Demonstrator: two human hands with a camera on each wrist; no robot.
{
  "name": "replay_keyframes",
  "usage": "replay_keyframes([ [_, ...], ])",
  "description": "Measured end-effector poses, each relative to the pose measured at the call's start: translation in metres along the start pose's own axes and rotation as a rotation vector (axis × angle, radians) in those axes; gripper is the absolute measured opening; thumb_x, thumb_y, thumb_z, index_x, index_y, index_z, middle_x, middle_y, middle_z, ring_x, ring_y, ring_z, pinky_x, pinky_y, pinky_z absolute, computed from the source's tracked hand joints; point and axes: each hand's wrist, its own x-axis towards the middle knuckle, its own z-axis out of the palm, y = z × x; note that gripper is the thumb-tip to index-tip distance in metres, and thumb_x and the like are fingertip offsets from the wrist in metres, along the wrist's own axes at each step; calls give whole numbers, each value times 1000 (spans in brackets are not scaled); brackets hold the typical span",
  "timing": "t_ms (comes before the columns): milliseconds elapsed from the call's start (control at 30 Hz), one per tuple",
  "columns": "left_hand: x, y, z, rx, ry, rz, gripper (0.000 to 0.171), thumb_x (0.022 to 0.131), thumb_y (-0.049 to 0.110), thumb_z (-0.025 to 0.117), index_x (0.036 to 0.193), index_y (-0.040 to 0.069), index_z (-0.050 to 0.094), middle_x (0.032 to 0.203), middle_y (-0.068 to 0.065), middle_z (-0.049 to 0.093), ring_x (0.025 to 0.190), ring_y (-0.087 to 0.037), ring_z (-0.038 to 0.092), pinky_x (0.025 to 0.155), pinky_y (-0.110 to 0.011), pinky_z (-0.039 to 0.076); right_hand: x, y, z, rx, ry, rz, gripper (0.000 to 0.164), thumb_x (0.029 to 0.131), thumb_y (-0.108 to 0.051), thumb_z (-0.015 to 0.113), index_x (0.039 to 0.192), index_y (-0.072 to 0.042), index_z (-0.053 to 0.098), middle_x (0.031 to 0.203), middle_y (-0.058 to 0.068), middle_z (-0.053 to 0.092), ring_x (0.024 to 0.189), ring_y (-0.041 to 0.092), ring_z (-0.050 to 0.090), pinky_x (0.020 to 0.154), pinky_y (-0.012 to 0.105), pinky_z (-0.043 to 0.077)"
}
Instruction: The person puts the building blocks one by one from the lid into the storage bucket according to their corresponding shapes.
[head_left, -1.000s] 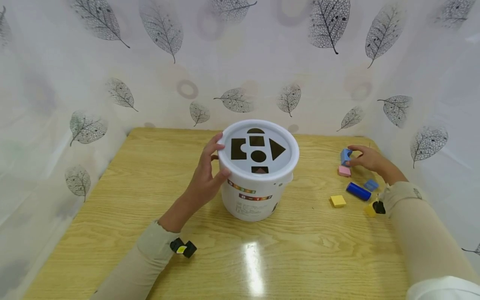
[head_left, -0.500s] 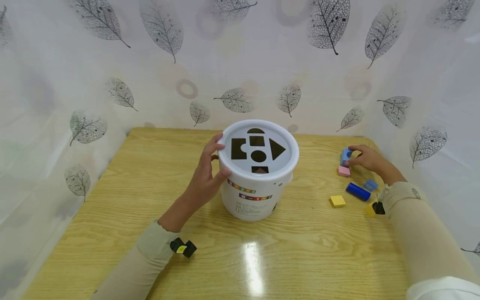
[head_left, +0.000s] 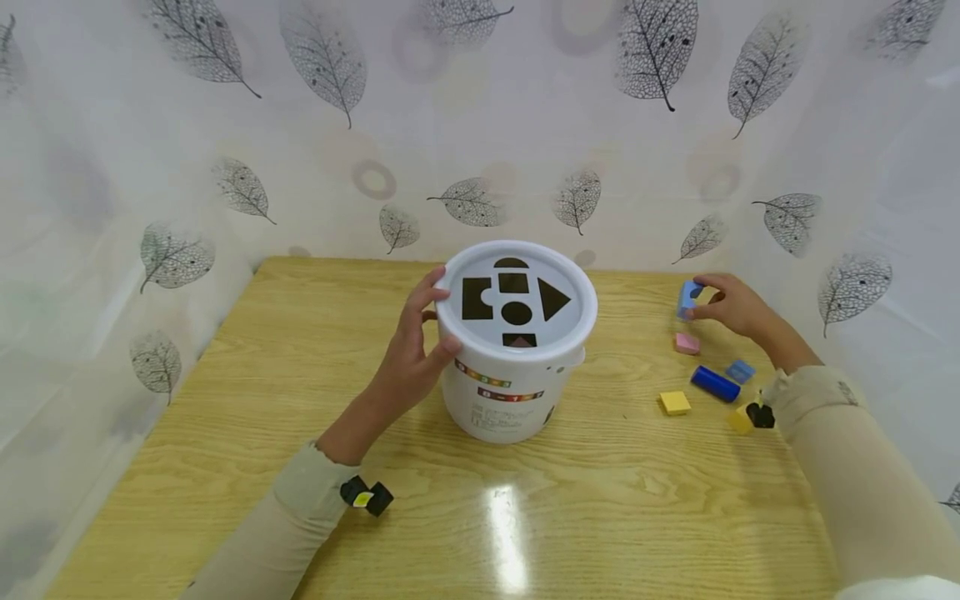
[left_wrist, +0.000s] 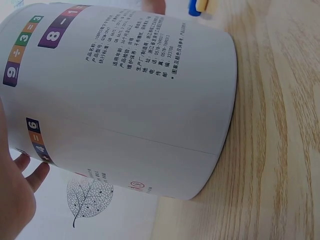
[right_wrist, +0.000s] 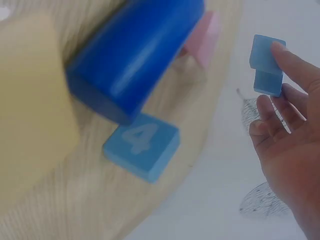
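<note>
A white bucket (head_left: pixel 498 412) stands upright on the wooden table, its lid (head_left: pixel 551 333) cut with shaped holes. My left hand (head_left: pixel 397 362) grips the bucket's left side, the thumb on the near rim and the fingertips farther back. Over at the far right, my right hand (head_left: pixel 738 308) pinches a light blue arch block (head_left: pixel 685 302) between thumb and fingers, raised above the table. The notch of the block faces the palm. In the right wrist view the same arch block (right_wrist: pixel 266 52) is held at the fingertips, against the pale curtain.
Below the right hand lie a pink block (head_left: pixel 687 343), a dark blue cylinder (head_left: pixel 716 384), a light blue tile (right_wrist: pixel 144 142) marked 4 and a yellow square block (head_left: pixel 675 403). Another yellow block (head_left: pixel 739 420) is partly hidden by the wrist camera. A leaf-print curtain (head_left: pixel 337 200) borders the table.
The right hand has lifted the light blue arch block up from beside the pink block. My left hand and the bucket have stayed in place.
</note>
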Motion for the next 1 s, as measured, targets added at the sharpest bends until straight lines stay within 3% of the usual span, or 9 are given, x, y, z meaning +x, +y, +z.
replay_keyframes([
  [100, 0, 0, 1, -1, -1, 2, 78, 94, 73, 45, 139, 11, 33, 166, -7, 21, 146, -28, 32, 101, -50, 39, -3, -13, -1, -5, 23, -13, 82, 97, -36, 68, 156, 3, 26, 153, 34, 24, 108, 38, 50, 77, 39, 48],
  [233, 1, 1, 1, 0, -6, -3, 78, 94, 74, 45, 139, 11, 33, 166, -5, 21, 146, -27, 32, 102, -49, 39, -10, -33, -3, -8, 47, -14, 81, 97, -41, 67, 156, -2, 29, 153, 30, 26, 111, 35, 47, 80, 41, 44],
  [500, 0, 3, 0, 4, 3, -2, 78, 95, 72, 45, 139, 10, 32, 167, -5, 20, 148, -27, 29, 102, -51, 39, -21, -74, -4, 12, 75, -79, 74, 96, -36, 69, 154, -5, 35, 148, 25, 32, 114, 34, 47, 83, 45, 41],
  [800, -1, 1, 0, -7, 9, 11, 78, 94, 72, 46, 139, 9, 33, 167, -7, 20, 149, -28, 29, 102, -50, 39, -29, -113, -5, 46, 107, -197, 69, 93, -28, 74, 151, -9, 42, 134, 13, 42, 108, 23, 44, 81, 26, 38],
  [1000, 0, 2, 0, -7, 4, 6, 78, 95, 71, 45, 139, 9, 32, 167, -5, 20, 149, -27, 29, 102, -50, 39, -31, -138, -7, 61, 109, -248, 70, 90, -27, 77, 151, -13, 44, 138, 12, 41, 107, 20, 42, 82, 26, 36],
])
